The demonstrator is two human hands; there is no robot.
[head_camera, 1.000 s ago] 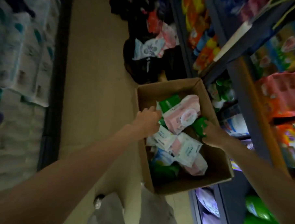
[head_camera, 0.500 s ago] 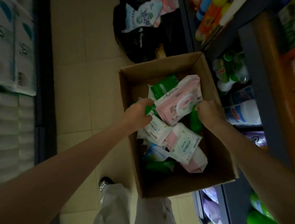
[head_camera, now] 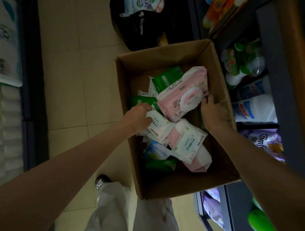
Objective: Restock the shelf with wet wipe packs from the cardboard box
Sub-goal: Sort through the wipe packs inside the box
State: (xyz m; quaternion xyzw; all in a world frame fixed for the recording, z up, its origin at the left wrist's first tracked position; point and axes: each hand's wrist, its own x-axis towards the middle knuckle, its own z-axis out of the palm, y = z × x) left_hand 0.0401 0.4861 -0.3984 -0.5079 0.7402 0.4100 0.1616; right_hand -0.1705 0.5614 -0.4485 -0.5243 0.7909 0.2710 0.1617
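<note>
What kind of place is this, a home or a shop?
Most likely a shop aisle. Shelving on the right holds many bottled cleaning products, stacked tissue packs line the left, and a cardboard box of wet wipe packs stands on the floor.

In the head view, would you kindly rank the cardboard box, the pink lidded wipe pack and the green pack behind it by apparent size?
1. cardboard box
2. pink lidded wipe pack
3. green pack, partly hidden, so unsure

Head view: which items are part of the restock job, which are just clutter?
Job:
cardboard box
pink wet wipe pack, right hand at its edge
white wet wipe pack, left hand holds it
shelf

Lying about:
black bag
green bottles
tissue packs
</note>
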